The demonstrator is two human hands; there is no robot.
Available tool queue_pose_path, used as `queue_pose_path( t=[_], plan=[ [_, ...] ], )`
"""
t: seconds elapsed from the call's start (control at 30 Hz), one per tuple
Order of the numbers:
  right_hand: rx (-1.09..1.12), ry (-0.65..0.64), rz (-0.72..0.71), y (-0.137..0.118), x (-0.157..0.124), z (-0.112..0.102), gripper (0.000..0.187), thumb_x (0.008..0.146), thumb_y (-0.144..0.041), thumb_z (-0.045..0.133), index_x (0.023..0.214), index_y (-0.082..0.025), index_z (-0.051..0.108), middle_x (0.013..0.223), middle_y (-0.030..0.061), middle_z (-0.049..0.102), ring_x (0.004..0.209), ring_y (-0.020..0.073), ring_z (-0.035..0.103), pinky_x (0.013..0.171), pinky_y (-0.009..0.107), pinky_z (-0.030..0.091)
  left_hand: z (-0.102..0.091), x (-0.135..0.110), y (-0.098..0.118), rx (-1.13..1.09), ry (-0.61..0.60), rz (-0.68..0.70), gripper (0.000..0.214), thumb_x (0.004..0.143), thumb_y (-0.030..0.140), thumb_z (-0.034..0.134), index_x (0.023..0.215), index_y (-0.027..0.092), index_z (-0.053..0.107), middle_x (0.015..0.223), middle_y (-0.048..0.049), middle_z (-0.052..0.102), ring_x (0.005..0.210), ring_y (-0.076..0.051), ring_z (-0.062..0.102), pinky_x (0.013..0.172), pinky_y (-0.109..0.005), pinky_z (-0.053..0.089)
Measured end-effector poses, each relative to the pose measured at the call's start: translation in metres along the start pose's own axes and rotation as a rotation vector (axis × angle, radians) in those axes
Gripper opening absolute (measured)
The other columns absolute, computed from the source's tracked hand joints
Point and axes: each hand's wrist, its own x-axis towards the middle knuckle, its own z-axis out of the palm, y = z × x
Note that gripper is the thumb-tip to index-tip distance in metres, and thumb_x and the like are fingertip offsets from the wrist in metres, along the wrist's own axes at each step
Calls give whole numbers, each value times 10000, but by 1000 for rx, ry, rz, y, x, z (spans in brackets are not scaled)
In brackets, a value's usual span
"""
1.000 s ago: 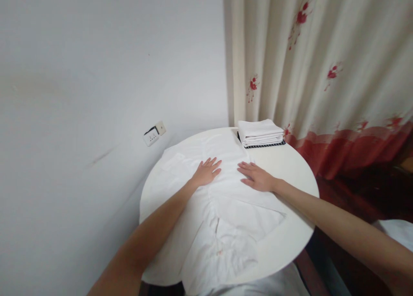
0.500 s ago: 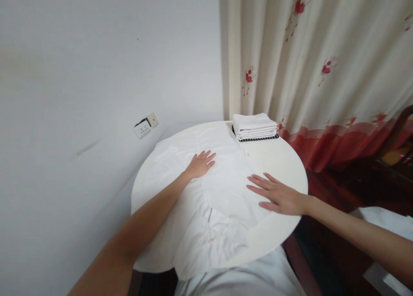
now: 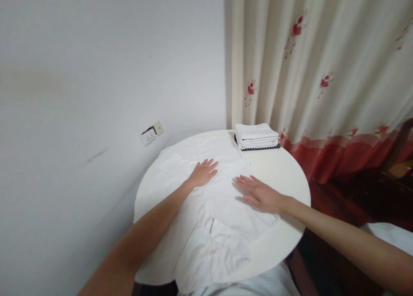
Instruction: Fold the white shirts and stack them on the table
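Both hands flat, set apart from each other over the round table (image 3: 290,171). Left hand (image 3: 203,173): fingers spread, palm down on white garment (image 3: 222,197), roughly mid-table. Right hand (image 3: 260,196): fingers straight and lightly spread, thumb apart, low over the garment right of table centre; shadow beneath, cannot tell if it touches. Neither hand grips cloth.

Left forearm slants in over the table's near left side, right forearm across its right edge. Garment covers most of the tabletop, left and centre; smooth toward the far edge, gathered and wrinkled toward the near edge, where a small brownish mark (image 3: 213,252) shows.

Stack of folded white cloths (image 3: 256,134) at table's far right edge, on a dark patterned item (image 3: 261,148). Wall socket (image 3: 149,137) beyond table's left side; curtain (image 3: 284,72) behind its far right. Forearms cover parts of garment and table.
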Motion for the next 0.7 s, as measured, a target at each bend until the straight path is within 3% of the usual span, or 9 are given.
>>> queue_pose_path(
  t=[0.1, 0.2, 0.33, 0.43, 0.5, 0.57, 0.7],
  plan=[
    [-103, -5, 73, 3, 38, 19, 758, 1018, -635, 216, 1599, -149, 257, 1652, 136, 199, 1536, 258, 159, 1238, 513, 105, 0, -2, 0, -1, 3, -4, 548, 1047, 516, 256, 1566, 351, 316, 1654, -18, 258, 1526, -286, 215, 1199, -579, 203],
    [-194, 17, 230, 29, 62, 25, 776, 1018, -631, 176, 1586, -113, 282, 1646, 160, 210, 1534, 271, 168, 1231, 532, 104, 1, -2, 0, -9, -6, -7, 547, 1045, 532, 249, 1565, 372, 308, 1655, -5, 255, 1528, -283, 208, 1203, -575, 197],
    [-264, 41, 434, 76, 74, 14, 705, 1034, -558, 197, 1579, -121, 292, 1650, 151, 217, 1533, 281, 169, 1206, 570, 161, 1, -1, -2, -26, -18, -1, 556, 1043, 537, 242, 1569, 368, 301, 1661, -5, 235, 1532, -287, 194, 1202, -589, 185],
    [-315, 71, 548, 93, 82, 2, 687, 1035, -506, 225, 1560, -71, 308, 1634, 193, 249, 1522, 315, 198, 1187, 598, 185, 3, -1, -2, -41, -14, 5, 562, 1042, 542, 236, 1571, 364, 300, 1661, -9, 235, 1532, -291, 192, 1201, -592, 185],
    [-379, 141, 619, 91, 92, -4, 657, 1038, -440, 230, 1561, -48, 292, 1636, 207, 236, 1526, 326, 173, 1186, 608, 171, 5, -1, -2, -48, -7, 7, 567, 1040, 551, 234, 1571, 366, 300, 1662, -11, 232, 1532, -295, 189, 1200, -594, 185],
    [-427, 200, 600, 76, 105, -4, 627, 1035, -375, 236, 1573, -54, 269, 1650, 191, 201, 1536, 314, 130, 1199, 586, 155, 6, -2, -2, -53, -3, 9, 573, 1038, 561, 230, 1574, 369, 290, 1664, -9, 225, 1534, -295, 182, 1203, -592, 177],
    [-344, 148, 326, 33, 121, 17, 624, 1030, -386, 270, 1590, -111, 255, 1664, 145, 172, 1538, 281, 142, 1208, 535, 179, 6, -2, -2, -46, 1, -1, 582, 1035, 571, 229, 1582, 375, 260, 1671, -4, 200, 1541, -295, 147, 1209, -595, 151]
  ],
)
